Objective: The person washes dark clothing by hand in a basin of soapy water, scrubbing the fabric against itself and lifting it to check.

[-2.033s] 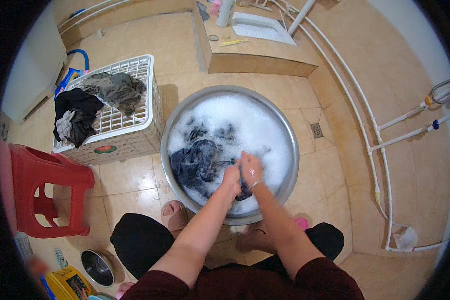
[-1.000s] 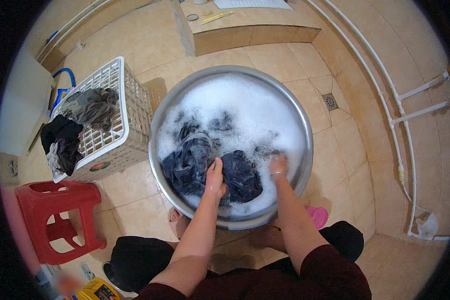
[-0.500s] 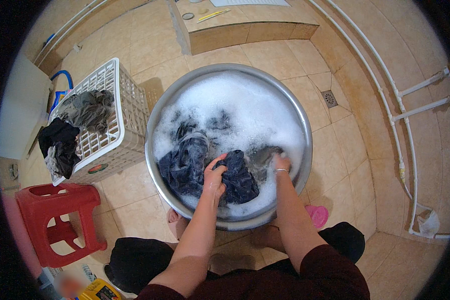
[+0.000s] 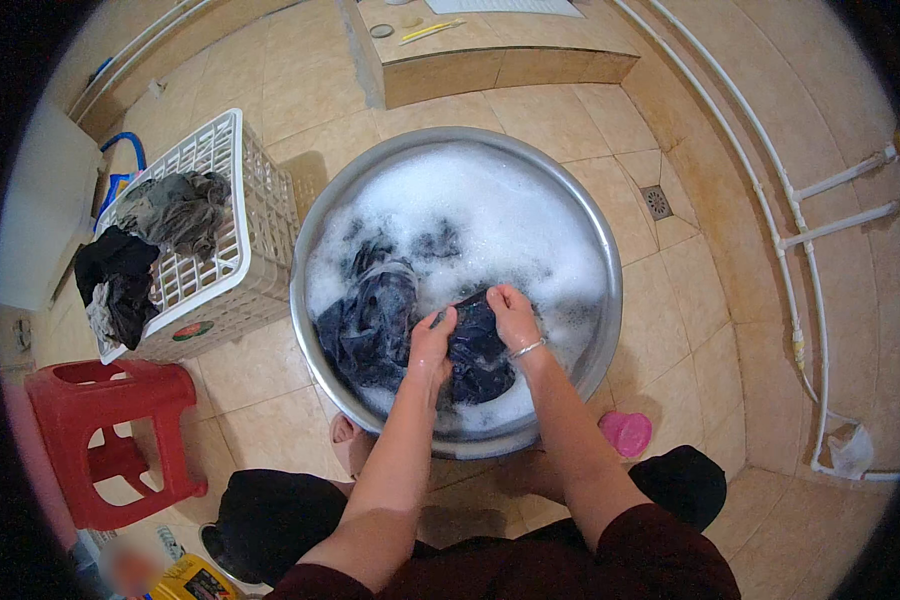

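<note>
**Basin [image 4: 610, 265] of suds [image 4: 500, 215], dark cloth [image 4: 480, 350] gripped on two sides**

We look down on a beige tiled floor [image 4: 270, 385], with a raised step [image 4: 510, 68] along its far side and white pipes [image 4: 840, 226] on the wall to the right. The round metal basin stands in the middle, just in front of the person, white foam covering much of its water. To its left we see a white basket [image 4: 238, 190], its slatted top bearing two garments: a grey-brown one [image 4: 175, 210] and, nearer us, a black one [image 4: 115, 265]. A red stool [image 4: 160, 400] stands nearer still, at the left.

Inside the basin, a dark heap [image 4: 370, 320] lies half sunk near the left wall. Just right of it is the cloth—in the near half of the basin, its upper part raised to the hands, its lower part hanging into the foam. The left hand [image 4: 430, 345] is closed on its left edge, thumb uppermost. The right hand [image 4: 515, 318] is closed on its upper right edge; we cannot make out all the fingers, since some are tucked beneath.

Outside the basin, a pink cup [image 4: 627, 434] sits on the tiles beside the right forearm. Beyond the basin's right rim we find a square drain [image 4: 656, 203]. Smallest of all—a pale bracelet [image 4: 527, 348] rings the right wrist.
</note>
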Demonstrator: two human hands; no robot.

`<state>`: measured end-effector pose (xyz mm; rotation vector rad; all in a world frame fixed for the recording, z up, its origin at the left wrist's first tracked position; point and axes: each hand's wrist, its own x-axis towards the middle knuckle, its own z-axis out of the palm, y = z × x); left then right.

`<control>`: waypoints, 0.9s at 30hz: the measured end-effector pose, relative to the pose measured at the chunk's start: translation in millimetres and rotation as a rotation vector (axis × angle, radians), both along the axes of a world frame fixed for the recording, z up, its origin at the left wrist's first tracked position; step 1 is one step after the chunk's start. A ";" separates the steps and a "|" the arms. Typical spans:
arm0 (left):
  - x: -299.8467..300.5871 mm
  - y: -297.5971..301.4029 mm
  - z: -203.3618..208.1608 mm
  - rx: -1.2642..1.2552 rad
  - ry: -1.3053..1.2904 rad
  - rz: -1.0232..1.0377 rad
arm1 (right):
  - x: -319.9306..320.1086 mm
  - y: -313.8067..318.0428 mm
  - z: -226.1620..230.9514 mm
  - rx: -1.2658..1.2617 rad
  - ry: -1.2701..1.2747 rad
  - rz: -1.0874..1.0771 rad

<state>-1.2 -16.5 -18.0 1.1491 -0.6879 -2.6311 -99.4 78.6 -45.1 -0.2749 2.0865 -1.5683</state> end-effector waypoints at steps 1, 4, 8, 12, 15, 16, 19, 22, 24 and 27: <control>-2.0 0.2 -0.2 -0.045 -0.071 -0.014 | 7.8 -5.0 7.2 0.005 0.140 -0.062; -5.0 -4.0 18.4 0.045 -0.116 -0.074 | 35.9 -17.0 61.4 0.080 0.375 -0.013; 1.8 -8.4 -12.7 0.186 0.219 -0.159 | 48.6 -24.9 56.9 0.121 0.764 0.318; -9.7 21.1 22.3 0.017 -0.154 0.024 | 28.6 -22.4 44.2 0.260 0.488 0.191; 6.9 7.1 -9.4 0.029 -0.114 0.042 | 54.1 -26.7 34.3 0.214 0.637 0.245; 4.5 10.8 -0.6 0.021 -0.145 0.040 | 48.4 -21.2 23.4 0.280 0.541 0.273; -2.3 19.1 -1.3 0.030 -0.136 -0.024 | 17.1 -8.1 17.7 0.539 0.106 0.388; 1.6 8.5 -15.5 -0.005 -0.098 -0.031 | -20.3 39.2 -14.6 0.658 0.217 0.117; 3.6 6.7 3.2 0.033 -0.089 -0.009 | -47.1 73.6 -33.2 0.691 0.213 -0.198; 8.6 9.6 -12.2 0.040 -0.099 -0.011 | -58.4 79.0 -83.6 0.574 -0.044 -0.523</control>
